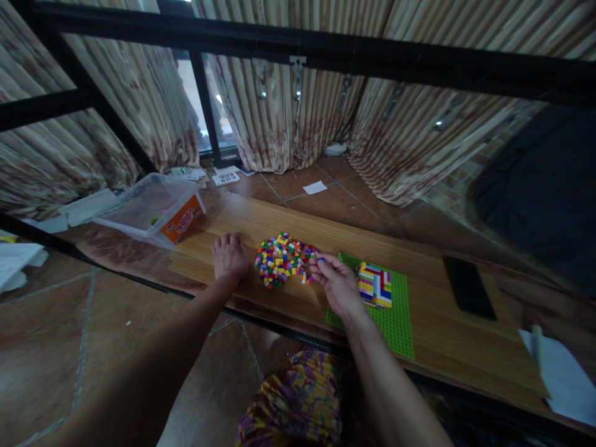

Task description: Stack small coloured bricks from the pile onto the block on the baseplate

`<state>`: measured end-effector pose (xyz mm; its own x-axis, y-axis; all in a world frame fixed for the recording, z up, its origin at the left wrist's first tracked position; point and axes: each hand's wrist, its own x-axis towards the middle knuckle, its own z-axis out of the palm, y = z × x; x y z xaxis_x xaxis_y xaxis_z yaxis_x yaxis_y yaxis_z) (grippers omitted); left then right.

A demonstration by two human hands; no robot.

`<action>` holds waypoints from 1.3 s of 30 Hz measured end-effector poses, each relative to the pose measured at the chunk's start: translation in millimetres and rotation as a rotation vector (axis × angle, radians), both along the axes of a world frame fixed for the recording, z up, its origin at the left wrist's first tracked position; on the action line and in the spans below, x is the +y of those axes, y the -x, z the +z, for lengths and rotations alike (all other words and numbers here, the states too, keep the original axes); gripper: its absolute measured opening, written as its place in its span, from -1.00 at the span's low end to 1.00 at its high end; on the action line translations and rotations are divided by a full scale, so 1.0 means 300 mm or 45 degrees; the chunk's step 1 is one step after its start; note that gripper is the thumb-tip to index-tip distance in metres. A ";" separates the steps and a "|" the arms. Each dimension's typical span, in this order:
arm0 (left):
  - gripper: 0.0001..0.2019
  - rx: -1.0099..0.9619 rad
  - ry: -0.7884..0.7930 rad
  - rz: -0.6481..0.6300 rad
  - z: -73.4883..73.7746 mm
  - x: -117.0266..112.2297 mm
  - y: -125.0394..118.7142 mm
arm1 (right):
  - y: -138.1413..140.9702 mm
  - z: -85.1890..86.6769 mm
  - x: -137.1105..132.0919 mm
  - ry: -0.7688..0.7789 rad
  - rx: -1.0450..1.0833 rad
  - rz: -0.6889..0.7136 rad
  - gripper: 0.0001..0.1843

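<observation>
A heap of small toy bricks (278, 259) in many colours lies on the wooden board (261, 214). Left of the heap, my left hand (231, 257) rests palm down on the wood, holding nothing, fingers slightly apart. At the heap's right edge, my right hand (338, 279) has thumb and fingers pinched on a small blue brick (321, 260). Just right of that hand is a green baseplate (399, 323), partly covered by my wrist. On it stands a block of built-up bricks (375, 285) in striped rows of yellow, white, red, blue and purple.
A black phone (469, 287) lies on the board's right part. At the left end stands a clear plastic box (139, 208) with an orange label. White paper (565, 372) is at the right end. Beyond the board are a dark metal frame (279, 37), curtains and tiled floor.
</observation>
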<state>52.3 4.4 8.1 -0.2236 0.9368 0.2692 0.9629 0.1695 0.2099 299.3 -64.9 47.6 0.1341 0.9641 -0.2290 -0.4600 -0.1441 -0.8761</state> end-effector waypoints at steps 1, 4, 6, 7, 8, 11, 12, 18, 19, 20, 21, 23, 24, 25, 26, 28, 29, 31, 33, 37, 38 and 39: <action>-0.61 -0.002 0.000 0.000 0.000 0.000 0.000 | -0.006 0.002 -0.005 0.011 -0.013 -0.004 -0.62; -0.61 -0.009 -0.008 -0.004 -0.002 0.001 0.001 | -0.016 0.003 -0.025 0.018 -0.068 -0.004 -0.63; -0.61 -0.008 -0.010 -0.007 -0.003 0.002 0.002 | -0.018 0.001 -0.037 0.024 -0.119 0.007 -0.62; -0.61 -0.006 -0.009 -0.008 -0.004 0.002 0.002 | -0.018 0.000 -0.042 0.029 -0.145 0.012 -0.61; -0.61 -0.003 -0.006 -0.006 -0.004 0.002 0.002 | -0.018 -0.001 -0.044 0.032 -0.167 0.015 -0.60; -0.61 -0.002 0.003 -0.002 -0.002 0.000 0.001 | -0.020 -0.004 -0.041 0.020 -0.209 0.004 -0.59; -0.62 -0.005 0.005 -0.003 -0.001 0.000 0.001 | -0.022 -0.005 -0.037 0.010 -0.225 -0.004 -0.59; -0.63 -0.010 0.012 -0.009 0.000 0.001 0.001 | -0.018 -0.014 -0.025 -0.053 -0.408 -0.016 -0.67; -0.63 -0.009 0.016 -0.006 0.000 0.002 0.001 | -0.015 -0.015 -0.027 -0.053 -0.431 -0.016 -0.68; -0.63 -0.010 0.018 -0.004 -0.001 0.003 0.001 | -0.012 -0.016 -0.029 -0.049 -0.442 -0.014 -0.68; -0.63 -0.012 0.018 -0.003 -0.001 0.003 0.001 | -0.009 -0.016 -0.031 -0.041 -0.437 -0.013 -0.68; -0.62 -0.019 0.012 -0.003 -0.001 0.004 0.001 | -0.004 -0.014 -0.034 -0.021 -0.383 -0.025 -0.65; -0.62 -0.023 0.009 -0.004 -0.001 0.003 0.000 | -0.002 -0.012 -0.035 -0.012 -0.346 -0.035 -0.63; -0.61 -0.027 0.007 -0.005 0.000 0.003 -0.001 | -0.002 -0.011 -0.036 -0.002 -0.311 -0.046 -0.61; -0.61 -0.027 0.006 -0.006 0.001 0.002 -0.001 | -0.002 -0.010 -0.036 0.008 -0.284 -0.054 -0.60; -0.62 -0.017 0.008 -0.008 0.003 0.000 -0.002 | -0.003 -0.008 -0.037 0.031 -0.250 -0.062 -0.58; -0.62 -0.009 0.010 -0.008 0.004 -0.001 -0.003 | -0.004 -0.009 -0.037 0.042 -0.239 -0.066 -0.56; -0.62 0.006 0.015 -0.005 0.004 -0.001 -0.003 | -0.005 -0.013 -0.037 0.057 -0.217 -0.085 -0.55; -0.62 0.011 0.019 -0.001 0.004 0.000 -0.002 | -0.007 -0.022 -0.035 0.052 -0.205 -0.112 -0.55; -0.61 -0.003 0.020 -0.003 0.002 0.001 0.000 | -0.012 -0.048 -0.018 0.013 -0.351 -0.108 -0.60; -0.61 -0.008 0.020 -0.005 0.002 0.000 0.000 | -0.014 -0.054 -0.009 0.010 -0.449 -0.083 -0.63; -0.62 -0.012 0.020 -0.006 0.003 -0.001 0.000 | -0.015 -0.059 0.000 0.009 -0.564 -0.051 -0.66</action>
<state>52.3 4.2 8.9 -0.2217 0.9419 0.2524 0.9617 0.1684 0.2163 303.9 -64.8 30.0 0.2578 0.9549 -0.1475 -0.0455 -0.1405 -0.9890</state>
